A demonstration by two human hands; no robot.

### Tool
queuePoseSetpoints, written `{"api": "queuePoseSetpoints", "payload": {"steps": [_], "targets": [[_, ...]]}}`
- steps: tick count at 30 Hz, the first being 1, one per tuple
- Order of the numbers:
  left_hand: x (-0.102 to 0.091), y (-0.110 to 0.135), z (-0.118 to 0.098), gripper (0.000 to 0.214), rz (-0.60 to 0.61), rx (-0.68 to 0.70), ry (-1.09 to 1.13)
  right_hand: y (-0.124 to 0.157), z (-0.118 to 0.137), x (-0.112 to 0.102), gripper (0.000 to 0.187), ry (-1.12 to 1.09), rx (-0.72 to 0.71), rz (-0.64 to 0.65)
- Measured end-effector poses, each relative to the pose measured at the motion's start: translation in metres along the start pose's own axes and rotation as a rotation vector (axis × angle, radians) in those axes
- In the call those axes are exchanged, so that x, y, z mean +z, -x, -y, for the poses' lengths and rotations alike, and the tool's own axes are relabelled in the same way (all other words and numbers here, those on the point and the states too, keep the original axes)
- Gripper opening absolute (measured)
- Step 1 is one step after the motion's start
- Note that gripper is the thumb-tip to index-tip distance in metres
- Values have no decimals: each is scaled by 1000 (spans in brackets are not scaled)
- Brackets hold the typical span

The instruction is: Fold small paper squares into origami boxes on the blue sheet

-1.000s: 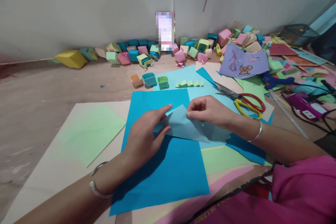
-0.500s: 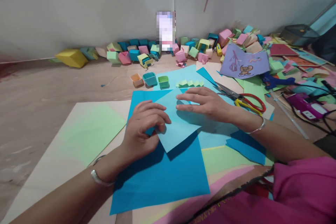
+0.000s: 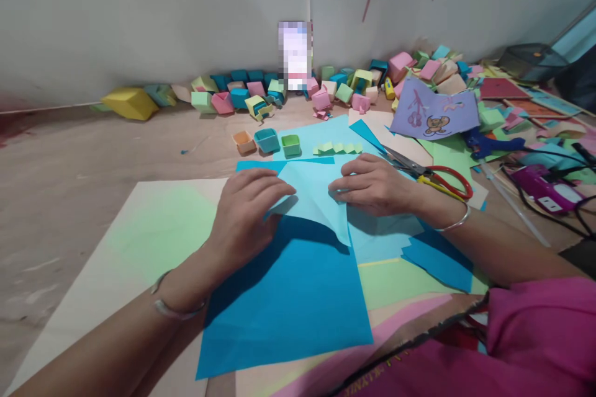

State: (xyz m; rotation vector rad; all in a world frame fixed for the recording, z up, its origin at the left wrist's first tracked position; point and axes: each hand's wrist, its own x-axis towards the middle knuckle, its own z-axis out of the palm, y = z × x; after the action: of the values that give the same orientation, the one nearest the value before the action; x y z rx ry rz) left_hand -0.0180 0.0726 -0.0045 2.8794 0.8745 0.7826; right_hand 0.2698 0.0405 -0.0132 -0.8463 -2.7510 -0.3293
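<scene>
A light blue sheet of paper [image 3: 310, 189], with a crease down its middle, is raised and bent over a darker blue sheet [image 3: 288, 298]. My left hand [image 3: 249, 208] is closed on its left edge, the thumb partly hidden beneath the fingers. On the right side my right hand [image 3: 372, 186] grips the same paper between fingertips and thumb. The paper's near edge curves upward and casts a shadow on the blue sheet. Just beyond the hands lie a green zigzag paper strip [image 3: 338, 148] and small open paper boxes in orange [image 3: 244, 142], blue [image 3: 267, 141] and green [image 3: 291, 146].
Scissors [image 3: 419, 169] with red and yellow handles lie beside my right forearm. Farther right are a blue glue gun [image 3: 493, 144] and a purple power socket [image 3: 549, 189] with cables. Folded paper cubes [image 3: 239, 98] line the wall around a blurred phone [image 3: 295, 56].
The light blue paper has turned, and its near corner has lifted off the darker sheet. My left hand has shifted slightly left, my right hand slightly right, and its fingers have closed on the paper.
</scene>
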Motion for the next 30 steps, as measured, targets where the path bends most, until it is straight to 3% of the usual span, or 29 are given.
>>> {"api": "queuePoseSetpoints", "payload": {"steps": [4,7,12,17,22,26,30], "targets": [[-3,4,-15,30,89,229,-200,0,-4,8,23,-141,-101,-62],[-6,7,-23,28,165,257,-287,-1,-7,14,20,-287,-139,-84],[-9,9,-31,26,481,-3,-350,-4,-5,18,21,-469,20,0],[-2,8,-29,21,546,-213,-293,-6,-2,21,22,-513,218,28],[1,2,-12,18,603,-410,-64,-13,11,26,35,-523,483,18],[-6,-1,-3,19,712,-461,37,-17,23,30,37,-464,668,10],[-13,-3,1,18,831,-476,146,-15,27,31,39,-396,774,105]]}}
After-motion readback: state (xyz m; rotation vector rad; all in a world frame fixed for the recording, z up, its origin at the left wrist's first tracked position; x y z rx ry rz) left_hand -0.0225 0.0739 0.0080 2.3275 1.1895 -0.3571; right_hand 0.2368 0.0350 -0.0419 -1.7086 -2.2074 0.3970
